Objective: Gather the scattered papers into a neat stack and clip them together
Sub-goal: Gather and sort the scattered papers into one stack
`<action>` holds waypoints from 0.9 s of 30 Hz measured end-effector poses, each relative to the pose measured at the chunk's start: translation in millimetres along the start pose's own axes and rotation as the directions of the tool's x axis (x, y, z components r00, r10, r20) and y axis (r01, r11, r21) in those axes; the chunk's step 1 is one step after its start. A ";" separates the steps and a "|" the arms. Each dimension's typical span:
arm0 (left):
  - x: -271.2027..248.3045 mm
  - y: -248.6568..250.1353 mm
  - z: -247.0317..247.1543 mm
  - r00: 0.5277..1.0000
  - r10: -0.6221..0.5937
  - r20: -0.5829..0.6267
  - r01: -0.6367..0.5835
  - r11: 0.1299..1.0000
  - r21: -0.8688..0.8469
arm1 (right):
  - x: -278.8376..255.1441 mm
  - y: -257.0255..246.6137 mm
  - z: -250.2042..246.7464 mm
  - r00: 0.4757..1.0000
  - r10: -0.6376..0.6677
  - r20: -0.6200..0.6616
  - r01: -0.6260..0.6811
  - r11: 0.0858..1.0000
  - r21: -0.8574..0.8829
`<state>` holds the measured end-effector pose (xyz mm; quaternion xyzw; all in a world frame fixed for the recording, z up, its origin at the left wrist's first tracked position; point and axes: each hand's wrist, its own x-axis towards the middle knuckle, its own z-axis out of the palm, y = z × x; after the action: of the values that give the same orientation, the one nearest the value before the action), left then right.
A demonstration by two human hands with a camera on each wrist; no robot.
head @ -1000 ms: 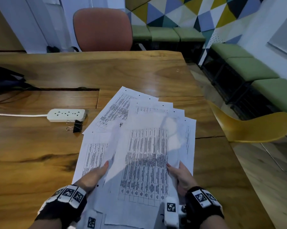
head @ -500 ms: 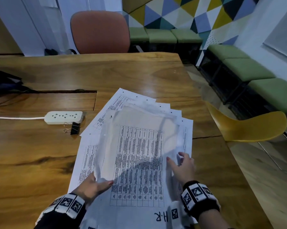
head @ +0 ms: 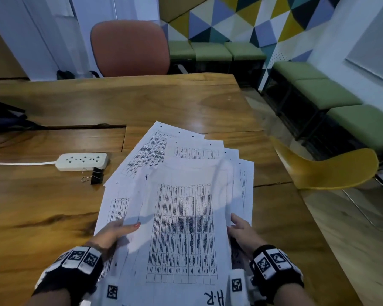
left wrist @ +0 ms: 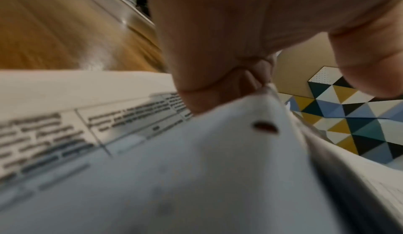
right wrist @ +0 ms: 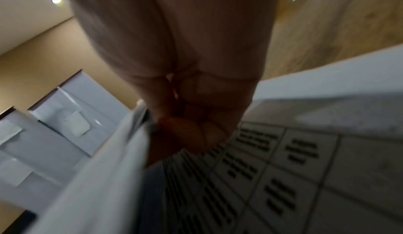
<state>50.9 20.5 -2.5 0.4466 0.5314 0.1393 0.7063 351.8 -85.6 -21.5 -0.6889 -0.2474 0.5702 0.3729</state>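
My left hand (head: 113,231) has the top sheet (head: 181,235) by its left edge, thumb laid flat across the print and the other fingers tucked underneath; the left wrist view shows the paper edge wedged betw. thumb and fingers, so that's a pinch. My right hand (head: 241,230) is at the same sheet's right edge, fingers curled in under the lifted paper acc. to the right wrist view, though whether the thumb really clamps down I can't tell for sure; looks like a light hold. Betw. the two hands the top sheet is raised a bit at the near end and bowed. Under it the rest of the papers (head: 161,151) lie fanned on the wooden table (head: 42,206), corners sticking out to the far left, far side and right, none squared up. So progress: sheets are pulled into one overlapping heap, but no neat stack yet. Left to do, I'd say: sweep the fanned sheets in, tap the edges flush, then fetch the clip. The black binder clip (head: 96,176) sits untouched on the table just beside the white power strip (head: 82,161), left of the heap and apart from it.
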 end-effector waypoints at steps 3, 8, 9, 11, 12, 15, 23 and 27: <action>-6.7 2.6 16.2 0.994 -0.101 -0.043 0.105 0.990 0.096 | -6.2 -4.7 4.5 0.998 0.060 0.029 -0.062 0.996 0.070; -7.9 -4.5 23.3 0.984 -0.112 -0.138 0.145 0.955 0.259 | -20.0 -9.2 28.5 1.000 -0.029 0.005 0.028 0.999 0.032; -12.2 -0.7 24.9 0.985 -0.087 -0.150 0.119 0.969 0.216 | -21.2 -9.4 29.3 0.997 -0.074 -0.023 0.075 0.995 0.065; -16.5 -1.2 16.8 0.991 -0.014 -0.130 0.015 1.000 0.005 | -17.2 -5.8 23.3 0.990 -0.125 -0.068 0.138 0.961 0.242; -21.7 0.2 15.4 0.991 0.009 -0.134 -0.028 0.989 -0.145 | -12.6 -1.8 16.1 0.991 -0.111 -0.069 0.128 0.932 0.339; -22.2 -12.0 15.1 0.994 -0.010 -0.110 -0.019 0.967 -0.254 | -10.1 -0.3 10.2 0.994 -0.105 -0.015 0.103 0.927 0.361; -9.7 -36.3 17.2 0.982 -0.098 -0.164 0.101 0.995 0.011 | -21.0 -7.2 26.1 0.988 -0.141 0.066 0.141 0.990 0.006; -16.5 -31.7 16.0 0.985 -0.052 -0.164 0.048 0.998 -0.031 | 8.7 -10.8 -1.9 0.911 -0.154 -0.382 0.051 0.963 -0.266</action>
<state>49.5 -16.2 -16.2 0.4104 0.5970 0.1652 0.6692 356.6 -73.0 -18.0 -0.8180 -0.2720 0.3612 0.3555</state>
